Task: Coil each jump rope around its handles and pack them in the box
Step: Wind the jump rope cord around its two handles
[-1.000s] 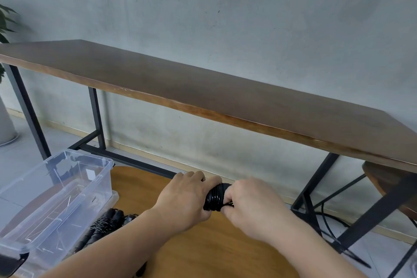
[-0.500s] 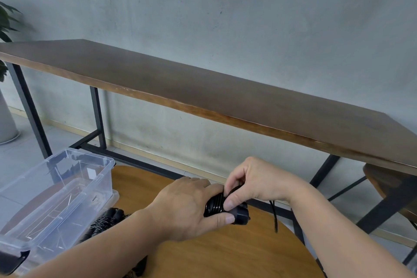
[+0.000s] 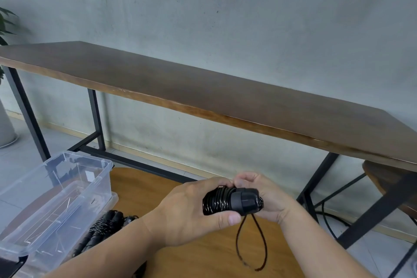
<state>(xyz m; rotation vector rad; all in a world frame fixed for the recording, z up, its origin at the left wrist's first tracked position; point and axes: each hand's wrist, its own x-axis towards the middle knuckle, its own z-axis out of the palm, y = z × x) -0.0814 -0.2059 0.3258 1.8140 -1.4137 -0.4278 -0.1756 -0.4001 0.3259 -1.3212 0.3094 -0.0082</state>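
Observation:
A black jump rope (image 3: 228,202), its cord coiled tightly around its handles, is held above the round wooden table (image 3: 203,250). My left hand (image 3: 191,212) grips the coiled part from the left, thumb underneath. My right hand (image 3: 264,196) holds the handle end and pinches the cord at the top. A short loop of cord (image 3: 250,246) hangs down below the bundle. A clear plastic box (image 3: 56,196) stands at the left with nothing visible inside. Another coiled black rope (image 3: 101,230) lies on the table beside the box, partly hidden by my left forearm.
A long dark wooden bench table (image 3: 225,99) on black metal legs runs along the grey wall behind. A wooden stool (image 3: 388,180) sits at the right. A potted plant (image 3: 4,29) stands at the far left edge.
My right hand has moved from over the bundle's top to its right end, baring the handle caps. The hanging cord now forms a loop below the bundle. My left hand keeps its grip.

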